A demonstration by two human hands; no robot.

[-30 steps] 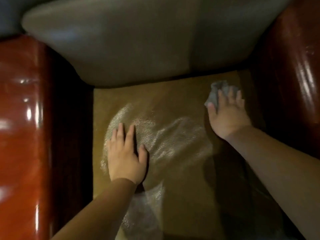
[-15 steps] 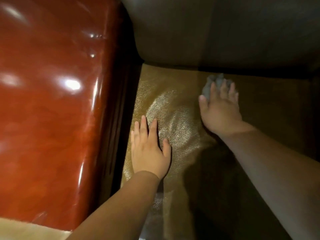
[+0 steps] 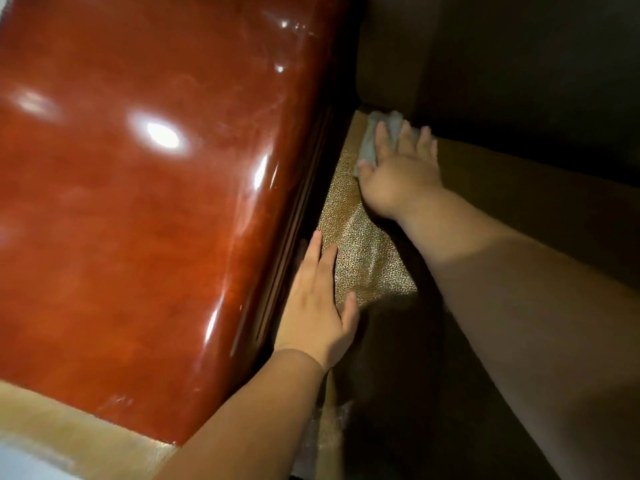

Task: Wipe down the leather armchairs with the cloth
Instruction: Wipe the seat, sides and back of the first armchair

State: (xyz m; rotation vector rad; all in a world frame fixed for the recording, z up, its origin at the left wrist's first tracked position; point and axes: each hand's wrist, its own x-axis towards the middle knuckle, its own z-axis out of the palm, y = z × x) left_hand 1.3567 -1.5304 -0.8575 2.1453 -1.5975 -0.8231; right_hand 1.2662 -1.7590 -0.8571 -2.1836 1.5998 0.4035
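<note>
The grey cloth point(image 3: 377, 136) is pressed flat onto the seat point(image 3: 363, 261) under the straight fingers of the right hand point(image 3: 401, 174), close below the backrest point(image 3: 502, 64). The left hand point(image 3: 318, 306) is laid flat, fingers together, touching the glossy armrest point(image 3: 149, 202) on its left.

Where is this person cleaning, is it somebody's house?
Probably a living room or lounge, seen from inside an armchair. There is a glossy red-brown wooden armrest, a tan pebbled leather seat cushion, and the right hand pressing a grey cloth on it.
</note>
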